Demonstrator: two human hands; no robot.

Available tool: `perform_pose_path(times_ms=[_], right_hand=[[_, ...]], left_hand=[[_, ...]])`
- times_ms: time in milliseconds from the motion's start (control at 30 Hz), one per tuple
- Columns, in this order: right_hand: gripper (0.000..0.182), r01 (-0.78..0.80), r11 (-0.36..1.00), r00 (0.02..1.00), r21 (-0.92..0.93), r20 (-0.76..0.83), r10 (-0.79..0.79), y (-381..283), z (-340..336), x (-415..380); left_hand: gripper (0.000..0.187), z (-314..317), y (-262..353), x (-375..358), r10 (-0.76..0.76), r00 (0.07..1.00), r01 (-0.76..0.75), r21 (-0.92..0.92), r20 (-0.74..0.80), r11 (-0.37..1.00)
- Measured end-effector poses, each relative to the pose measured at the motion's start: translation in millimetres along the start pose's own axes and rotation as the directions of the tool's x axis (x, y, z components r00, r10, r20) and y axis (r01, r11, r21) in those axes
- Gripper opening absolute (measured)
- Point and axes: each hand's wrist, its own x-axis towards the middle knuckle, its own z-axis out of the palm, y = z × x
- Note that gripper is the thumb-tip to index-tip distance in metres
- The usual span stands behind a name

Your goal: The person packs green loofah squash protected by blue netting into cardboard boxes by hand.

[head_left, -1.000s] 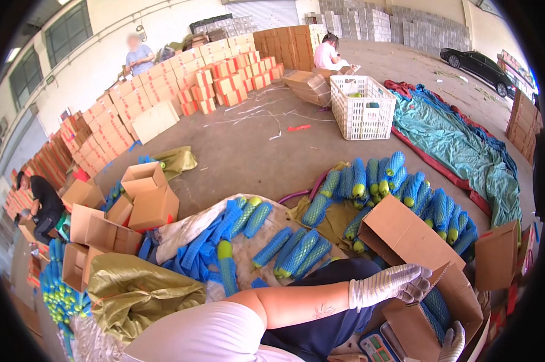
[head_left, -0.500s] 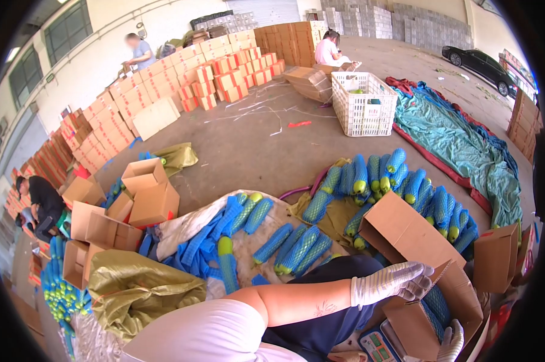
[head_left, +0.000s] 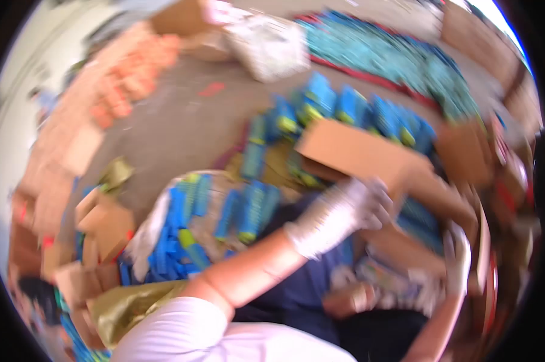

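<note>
A cardboard box [head_left: 399, 247] stands open before my lap, with blue-netted long green vegetables [head_left: 422, 220] inside it. My left hand [head_left: 345, 214], in a pale knitted glove, reaches over the box's near left side, its blurred fingers apart and bent slightly down. At the box's right side is my right hand [head_left: 458, 256], also gloved, with thumb and fingers at the cardboard edge. Below the box, a blurred scale [head_left: 384, 277] partly shows. Beyond my left hand a wide cardboard flap [head_left: 357, 151] leans over more netted vegetables [head_left: 318, 99].
Several netted vegetables [head_left: 248, 211] and loose blue nets [head_left: 167, 241] lie on a pale sheet to the left. Empty cartons [head_left: 106, 223] and an olive sack [head_left: 133, 308] are farther left. A white crate [head_left: 269, 48] and a teal tarp [head_left: 393, 60] lie beyond.
The view has swung right and down and blurred. My left hand has moved lower over the box, its fingers more bent; my right hand and forearm now show more fully at the box's right side.
</note>
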Motion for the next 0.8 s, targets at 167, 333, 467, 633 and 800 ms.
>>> perform_pose_path(times_ms=[167, 333, 467, 633, 800], right_hand=[[0.025, -0.091, 0.931, 0.938, 0.355, -0.284, 0.2, 32.4, -17.9, -4.4], [0.026, -0.127, 0.926, 0.933, 0.354, -0.274, 0.232, 43.4, -24.4, -16.8], [0.029, -0.167, 0.936, 0.964, 0.309, -0.148, 0.221, 28.7, -23.7, -15.7], [0.032, -0.107, 0.947, 0.985, 0.304, -0.095, 0.142, 22.8, -13.4, -12.2], [0.037, -0.055, 0.99, 0.998, 0.13, 0.05, 0.048, 12.3, -11.3, -12.7]], left_hand=[[0.066, -6.9, 10.0, -12.4, 0.175, 0.984, -0.179, 0.332, 0.042, 0.926], [0.069, -9.5, 14.2, -9.4, 0.114, 0.985, -0.161, 0.456, 0.13, 0.875], [0.071, -8.9, 14.0, -6.5, 0.092, 0.988, -0.139, 0.44, 0.125, 0.887], [0.071, -11.0, 11.6, -0.7, 0.063, 0.989, -0.117, 0.434, 0.136, 0.893], [0.071, -11.8, 9.6, 3.6, 0.053, 0.99, -0.106, 0.437, 0.132, 0.893]])
